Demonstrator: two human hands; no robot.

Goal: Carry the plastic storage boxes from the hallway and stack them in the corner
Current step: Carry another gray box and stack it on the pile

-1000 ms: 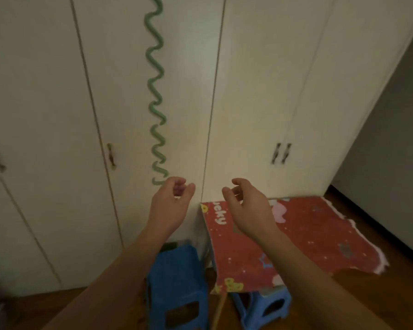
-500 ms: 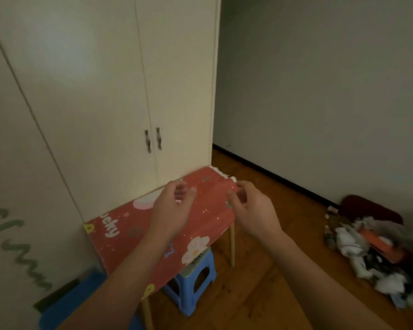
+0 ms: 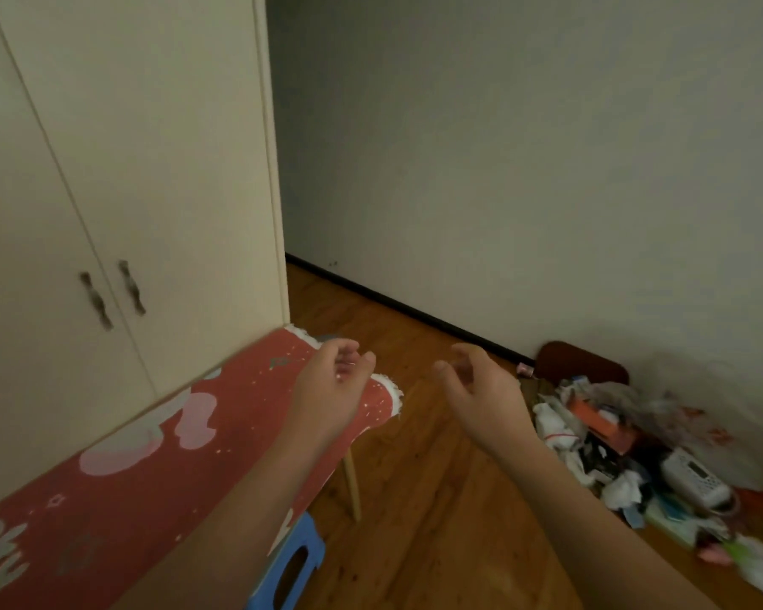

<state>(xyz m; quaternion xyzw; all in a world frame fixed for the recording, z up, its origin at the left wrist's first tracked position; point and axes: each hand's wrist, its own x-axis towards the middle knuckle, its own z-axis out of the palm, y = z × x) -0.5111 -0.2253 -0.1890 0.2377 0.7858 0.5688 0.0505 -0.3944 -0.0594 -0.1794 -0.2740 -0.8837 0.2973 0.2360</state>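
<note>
Head view | left hand (image 3: 327,391), right hand (image 3: 481,389) fingers loosely curled, empty | view swung right from wardrobe (image 3: 120,169) | no boxes visible beyond fingers: fetching pending

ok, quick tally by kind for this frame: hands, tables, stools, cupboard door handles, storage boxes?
Hands: 2, left hand and right hand, both holding nothing
Red-topped table: 1
Blue stool: 1
Cupboard door handles: 2
Plastic storage boxes: 0 in view
Total: 6
Not tallied: the clutter pile by the wall.
</note>
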